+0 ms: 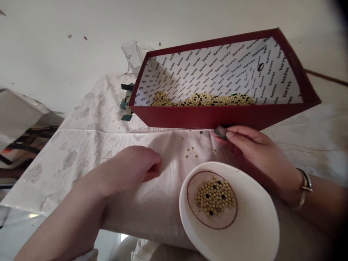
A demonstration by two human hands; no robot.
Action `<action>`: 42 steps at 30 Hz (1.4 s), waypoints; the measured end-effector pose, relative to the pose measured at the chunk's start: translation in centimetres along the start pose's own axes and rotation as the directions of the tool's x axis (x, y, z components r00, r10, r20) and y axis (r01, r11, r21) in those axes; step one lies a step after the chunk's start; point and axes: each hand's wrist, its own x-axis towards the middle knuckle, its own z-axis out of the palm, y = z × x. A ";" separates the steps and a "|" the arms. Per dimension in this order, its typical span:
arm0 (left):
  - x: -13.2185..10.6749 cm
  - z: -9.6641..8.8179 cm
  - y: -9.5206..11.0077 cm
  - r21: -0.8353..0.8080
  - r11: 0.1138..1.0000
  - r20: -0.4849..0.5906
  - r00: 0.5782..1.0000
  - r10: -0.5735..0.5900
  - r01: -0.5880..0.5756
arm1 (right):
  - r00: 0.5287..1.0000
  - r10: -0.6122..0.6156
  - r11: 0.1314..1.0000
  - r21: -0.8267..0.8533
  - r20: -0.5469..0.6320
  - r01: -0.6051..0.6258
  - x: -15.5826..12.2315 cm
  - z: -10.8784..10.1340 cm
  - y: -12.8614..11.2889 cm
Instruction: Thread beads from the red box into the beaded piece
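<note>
A patterned tablecloth (69, 161) spans the scene. Far left, dark green pieces (126, 117) lie beside a red box (190, 116), a clear glass (131, 54) behind them. Nearer, the left hand (138, 161) is curled; whether it grips anything cannot be told. Mid-scene, loose beads (196, 156) dot the cloth before the box, which holds yellow and black beads (223, 100). Near right, a white bowl (258, 217) contains similar beads (216, 195). Beyond it, the right hand (250, 145) pinches a small dark green piece (220, 132) by the box's near wall.

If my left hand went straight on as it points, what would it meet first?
Probably the loose beads on the tablecloth, though your left hand might pass above them; height is unclear.
</note>
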 end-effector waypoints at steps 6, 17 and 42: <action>0.9 -0.4 -0.4 -0.059 0.998 -0.027 0.999 0.029 -0.030 | 0.995 0.089 0.996 -0.001 0.033 -0.089 0.1 0.0 -1.6; 3.7 0.4 1.4 -0.236 0.960 -0.556 0.831 -0.008 -0.149 | 0.991 0.047 0.999 -0.021 0.125 -0.044 0.3 0.0 -2.2; 10.0 0.6 5.1 0.257 0.902 -0.763 0.501 0.409 -0.346 | 0.957 -0.118 0.992 0.080 0.264 0.100 0.8 -0.7 -2.0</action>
